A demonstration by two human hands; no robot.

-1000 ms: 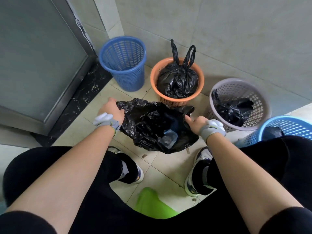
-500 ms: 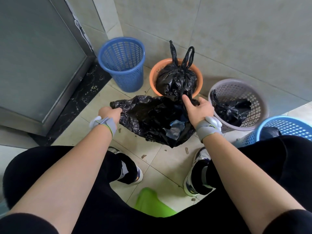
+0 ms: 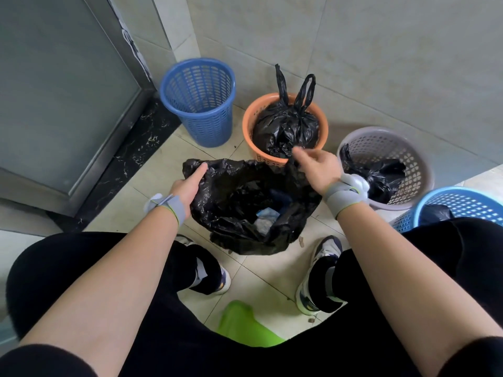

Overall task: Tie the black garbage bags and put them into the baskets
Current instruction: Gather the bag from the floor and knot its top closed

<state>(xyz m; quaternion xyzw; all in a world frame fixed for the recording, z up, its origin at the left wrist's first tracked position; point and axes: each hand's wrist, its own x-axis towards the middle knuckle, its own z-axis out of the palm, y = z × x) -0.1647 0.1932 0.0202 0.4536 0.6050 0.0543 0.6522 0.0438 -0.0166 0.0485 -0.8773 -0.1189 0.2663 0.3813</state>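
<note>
An open black garbage bag (image 3: 245, 208) hangs between my hands above the floor tiles, with pale rubbish showing inside. My left hand (image 3: 187, 186) grips its left rim. My right hand (image 3: 315, 165) pinches the right rim, raised in front of the orange basket (image 3: 249, 123). That basket holds a tied black bag (image 3: 285, 129) with its handles sticking up. A second black bag (image 3: 375, 178) lies in the grey basket (image 3: 419, 164). The dark blue basket (image 3: 198, 102) at the left back looks empty. A light blue basket (image 3: 462, 202) at the right edge has something black inside.
A metal-framed door (image 3: 60, 99) with a black marble sill stands at the left. A tiled wall (image 3: 381, 50) runs behind the baskets. My two shoes (image 3: 318, 273) rest on the floor below the bag, and a green object (image 3: 242, 325) lies between my legs.
Both hands have lifted the bag's rim off the floor and spread it wider. My right hand moved up and back toward the orange basket; my left hand shifted along the left rim.
</note>
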